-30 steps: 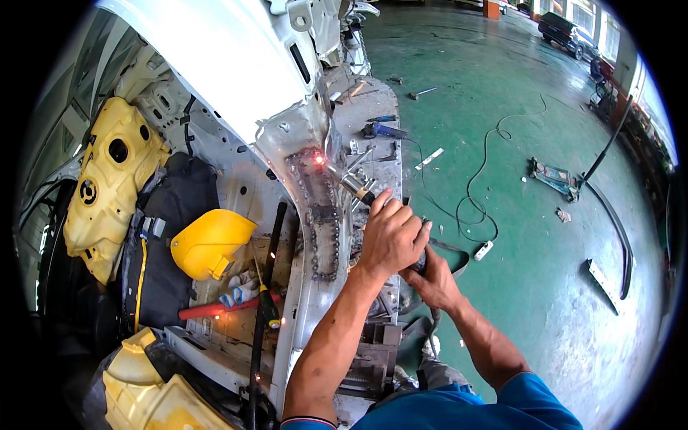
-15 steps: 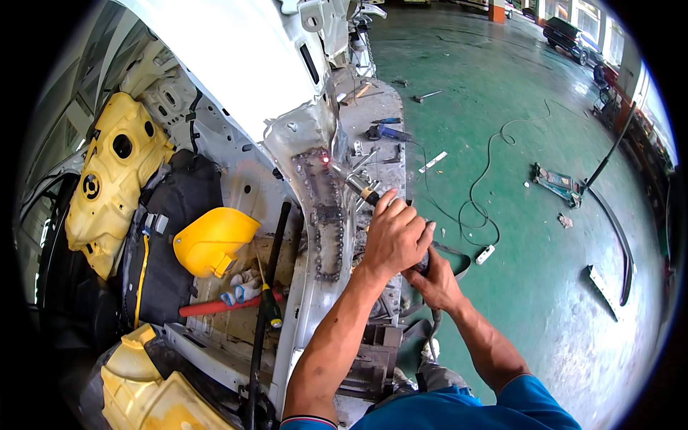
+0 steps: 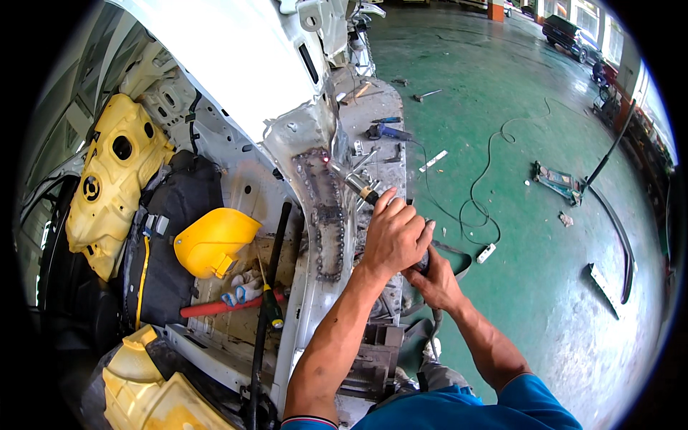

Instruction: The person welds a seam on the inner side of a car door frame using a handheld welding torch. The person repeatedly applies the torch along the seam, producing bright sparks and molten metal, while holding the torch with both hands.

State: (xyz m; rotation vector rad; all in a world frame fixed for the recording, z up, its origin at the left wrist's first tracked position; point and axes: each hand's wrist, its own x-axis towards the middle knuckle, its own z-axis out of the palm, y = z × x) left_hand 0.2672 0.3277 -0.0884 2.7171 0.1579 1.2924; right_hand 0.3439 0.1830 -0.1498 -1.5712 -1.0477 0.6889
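My left hand (image 3: 394,238) is wrapped round the front of a welding torch (image 3: 356,184), near its tan ring. My right hand (image 3: 434,283) grips the dark rear handle, below and right of the left, and a cable hangs from it. The metal nozzle points up and left at the top of a bare metal patch (image 3: 328,235) on the white car body (image 3: 215,43). A small red glowing spot (image 3: 327,160) shows just off the nozzle. Dark weld dots line the patch's edges. My fingers hide most of the handle.
Left of the patch lie a yellow welding mask (image 3: 217,240), a screwdriver (image 3: 272,308), a red bar (image 3: 215,307) and a long black bar (image 3: 259,351). A blue angle grinder (image 3: 390,133) rests on the grey platform. A power strip (image 3: 486,253) and floor jack (image 3: 559,184) are on the green floor.
The glow at the torch tip is smaller and dimmer. Both hands and the torch stay almost exactly in place.
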